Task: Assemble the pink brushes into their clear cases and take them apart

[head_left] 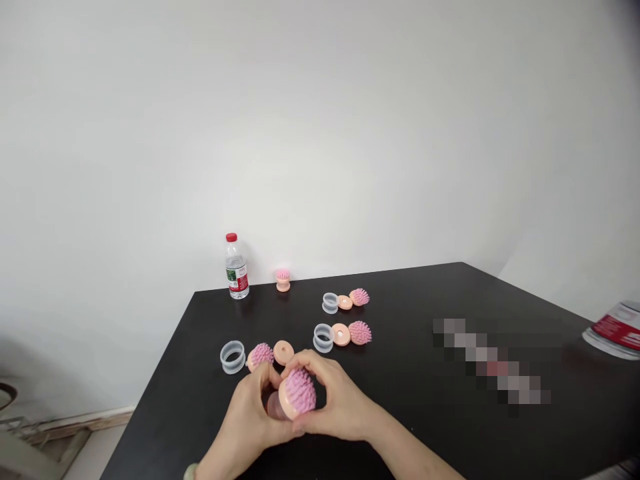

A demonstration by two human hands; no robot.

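Between both hands, near the table's front, is a peach piece with pink bristles [300, 392]. My right hand [330, 397] curls its fingers and thumb round the bristled side. My left hand [255, 407] is wrapped round the other side, where a translucent part shows. Just beyond the hands lie another bristled piece [261, 356], a peach disc [283, 353] and a clear ring [233, 357]. Farther right is a row with a clear ring [323, 338], a peach disc [341, 335] and a bristled piece [360, 332]. A similar row sits behind it, with its own ring [331, 303].
A water bottle with a red cap [237, 270] stands at the back left of the black table [400, 373]. Near the wall is a small upright pink-bristled brush [283, 281]. A red-and-white labelled object [617, 331] shows at the right edge. Part of the table is pixelated.
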